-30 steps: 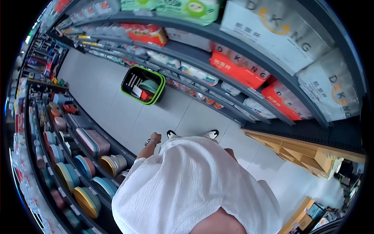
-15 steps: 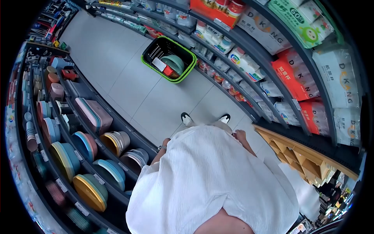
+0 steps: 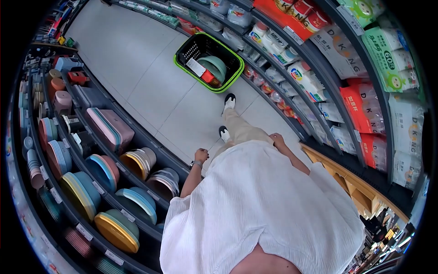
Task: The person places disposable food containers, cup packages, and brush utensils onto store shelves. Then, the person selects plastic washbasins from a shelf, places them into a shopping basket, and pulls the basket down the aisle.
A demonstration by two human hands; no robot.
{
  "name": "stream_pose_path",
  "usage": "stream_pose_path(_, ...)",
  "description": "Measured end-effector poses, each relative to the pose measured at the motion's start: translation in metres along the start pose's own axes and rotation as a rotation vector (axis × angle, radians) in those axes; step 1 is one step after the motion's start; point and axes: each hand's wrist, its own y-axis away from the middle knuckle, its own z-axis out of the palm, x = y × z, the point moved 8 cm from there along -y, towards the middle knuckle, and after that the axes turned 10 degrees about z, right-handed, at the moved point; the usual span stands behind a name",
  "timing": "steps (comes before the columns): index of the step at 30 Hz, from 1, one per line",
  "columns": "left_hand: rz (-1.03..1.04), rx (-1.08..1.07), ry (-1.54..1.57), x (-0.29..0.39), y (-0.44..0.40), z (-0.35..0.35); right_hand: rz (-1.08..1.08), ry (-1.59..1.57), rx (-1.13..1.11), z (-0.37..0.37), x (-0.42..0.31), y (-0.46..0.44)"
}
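My left hand (image 3: 201, 155) hangs at my left side beside the low shelf, its fingers loosely curled with nothing visible in them. By my right hip is my right hand (image 3: 277, 139), also curled, small in view and apart from the goods. A black shopping basket (image 3: 182, 49) with a bright green rim stands on the floor ahead, beyond the reach of both hands. Inside it lie a green bowl-shaped item (image 3: 213, 66), a red item (image 3: 210, 77) and a white card or label (image 3: 195, 67).
On the left, shelves hold stacked plastic basins (image 3: 116, 230), pink storage boxes (image 3: 107, 128) and striped buckets (image 3: 163, 182). To the right, racks carry packaged cups (image 3: 340, 48) and paper rolls (image 3: 388, 59). A wooden display rack (image 3: 346, 178) stands near my right side. Grey floor tiles (image 3: 150, 68) run between.
I have stepped forward, one foot now near the basket. My left hand has swung out in front of my shirt, and the right hand shows further forward. The basket's contents look the same.
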Motion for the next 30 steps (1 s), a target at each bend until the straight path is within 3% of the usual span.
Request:
stream_pose_path(2, 0.015, -0.044, -0.132, 0.04, 0.011, -0.001, -0.169, 0.423, -0.112, 0.017, 0.005, -0.028)
stream_pose_path(3, 0.161, -0.067, -0.428, 0.043, -0.004, -0.004, -0.171, 0.415, -0.116, 0.023, 0.019, -0.05)
stream_pose_path(5, 0.147, -0.105, -0.473, 0.044, -0.016, -0.01, -0.079, 0.602, -0.163, 0.043, 0.05, -0.087)
stream_pose_path(6, 0.137, -0.145, -0.504, 0.044, -0.027, -0.01, -0.08, 0.596, -0.169, 0.045, 0.032, -0.089)
stream_pose_path(8, 0.126, -0.196, -0.544, 0.049, -0.049, -0.024, 0.243, 0.41, -0.084, 0.032, 0.006, -0.088)
stream_pose_path(10, 0.279, -0.214, -0.575, 0.096, -0.056, -0.04, 0.154, 0.348, -0.097, 0.039, -0.015, -0.11)
stream_pose_path(12, 0.216, -0.201, -0.577, 0.141, -0.071, -0.059, 0.067, 0.284, -0.104, 0.04, -0.052, -0.131)
stream_pose_path(14, 0.063, -0.054, -0.375, 0.167, -0.095, -0.087, 0.368, -0.154, -0.158, 0.031, -0.096, -0.134)
stream_pose_path(17, 0.114, 0.026, -0.35, 0.217, -0.143, -0.11, 0.35, -0.246, -0.191, 0.021, -0.169, -0.156)
stream_pose_path(22, 0.215, 0.096, -0.187, 0.305, -0.197, -0.109, 0.301, -0.182, -0.221, 0.015, -0.239, -0.208)
stream_pose_path(28, 0.406, -0.03, -0.357, 0.334, -0.238, -0.065, 0.328, -0.071, -0.21, 0.038, -0.283, -0.251)
stream_pose_path(30, 0.342, -0.104, -0.32, 0.335, -0.244, -0.053, 0.362, -0.016, -0.211, 0.056, -0.292, -0.261)
